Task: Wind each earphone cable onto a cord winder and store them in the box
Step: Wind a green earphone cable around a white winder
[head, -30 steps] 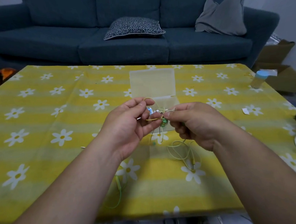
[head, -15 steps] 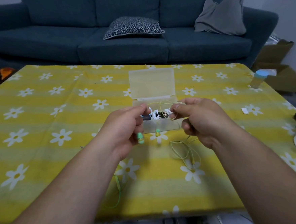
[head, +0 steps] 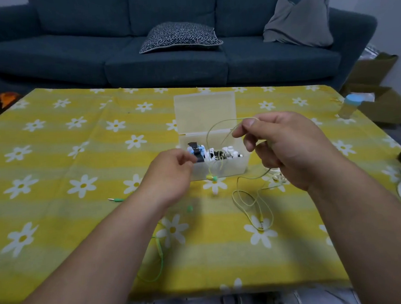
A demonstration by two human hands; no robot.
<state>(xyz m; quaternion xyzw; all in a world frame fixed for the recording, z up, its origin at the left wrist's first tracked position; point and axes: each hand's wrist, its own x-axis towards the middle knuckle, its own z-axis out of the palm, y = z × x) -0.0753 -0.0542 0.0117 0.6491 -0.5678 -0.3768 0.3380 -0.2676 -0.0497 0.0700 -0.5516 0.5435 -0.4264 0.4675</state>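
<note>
While the right hand pinches the yellow earphone cable between thumb and forefinger, right of centre, the left hand is curled at the left front corner of the open box. Whether it holds a winder, I cannot tell. The cable's tail lies looped on the worktop. It is best to keep the cable lightly tight and lay even turns, so the tail does not knot.

One left hand, one right hand, one box, one yellow cable, one green cable, two cushions.
</note>
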